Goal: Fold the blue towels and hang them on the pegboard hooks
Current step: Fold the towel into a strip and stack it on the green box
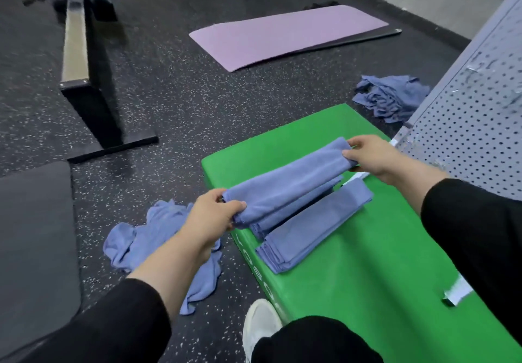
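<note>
- The left hand (210,213) pinches one end of a folded towel (285,182). The right hand (367,155) pinches the other end. Both grips are closed tight on the cloth, with fingers curled around it.
- The towel hangs between the hands, just above the green block (367,264). Its lower layers seem to touch a second folded towel lying under it.
- Another folded towel (313,227) lies flat on the block, just beside the held one.
- The fold could fall open. Only the two ends are held, so the middle may sag and the layers may slide apart.
- If the person lifts too fast, the towel under it could get dragged off the block.
- A messy pile (158,244) lies on the floor near the left hand, and the white shoe (260,326) is near it. A foot could catch that cloth.
- More loose towels (391,96) sit on the floor by the pegboard (469,125). They are not folded yet, so much of the job is left.
- The hooks are thin and hard to see. A thick folded towel may slip off one if it hangs off-center.
</note>
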Demonstrator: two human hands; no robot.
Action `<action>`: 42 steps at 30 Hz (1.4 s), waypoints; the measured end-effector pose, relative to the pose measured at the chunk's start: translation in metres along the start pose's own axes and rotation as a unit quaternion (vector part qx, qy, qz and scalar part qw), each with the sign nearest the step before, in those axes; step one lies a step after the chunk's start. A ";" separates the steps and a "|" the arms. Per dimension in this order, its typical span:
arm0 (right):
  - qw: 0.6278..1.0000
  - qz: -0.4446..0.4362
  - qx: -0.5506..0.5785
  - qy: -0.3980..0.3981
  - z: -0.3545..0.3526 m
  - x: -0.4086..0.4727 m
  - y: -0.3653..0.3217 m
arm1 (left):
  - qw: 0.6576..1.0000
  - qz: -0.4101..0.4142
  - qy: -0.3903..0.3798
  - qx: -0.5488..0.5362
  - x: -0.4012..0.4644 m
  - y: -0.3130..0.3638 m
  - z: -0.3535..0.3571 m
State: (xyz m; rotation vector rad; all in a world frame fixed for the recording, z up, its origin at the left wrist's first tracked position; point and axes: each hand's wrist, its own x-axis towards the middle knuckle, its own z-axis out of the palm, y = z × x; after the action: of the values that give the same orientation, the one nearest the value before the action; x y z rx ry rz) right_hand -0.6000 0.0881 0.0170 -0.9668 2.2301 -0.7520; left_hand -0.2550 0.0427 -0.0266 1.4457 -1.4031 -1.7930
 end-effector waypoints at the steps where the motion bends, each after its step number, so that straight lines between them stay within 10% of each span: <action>1: 1.000 0.006 -0.009 0.006 0.004 0.012 0.011 | 1.000 -0.011 0.003 0.001 0.012 -0.009 0.010; 9: 0.995 0.021 -0.096 0.035 0.041 0.086 0.074 | 0.992 -0.060 0.036 0.105 0.077 -0.055 0.058; 16: 0.964 -0.028 -0.254 0.067 0.060 0.105 0.097 | 0.904 0.108 0.085 0.405 0.093 -0.074 0.063; 31: 0.933 -0.170 -0.293 0.123 0.078 0.075 0.063 | 0.875 0.166 0.043 0.453 0.093 -0.060 0.051; 42: 0.845 -0.367 -0.346 -0.177 0.252 -0.019 -0.150 | 0.866 0.111 0.155 0.461 0.034 -0.071 -0.113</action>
State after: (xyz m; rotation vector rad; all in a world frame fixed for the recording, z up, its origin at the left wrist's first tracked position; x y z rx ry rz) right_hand -0.3469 -0.0490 -0.0433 -2.1805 1.7637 0.0212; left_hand -0.1480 -0.0063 -0.0980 1.7707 -2.2535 -0.6564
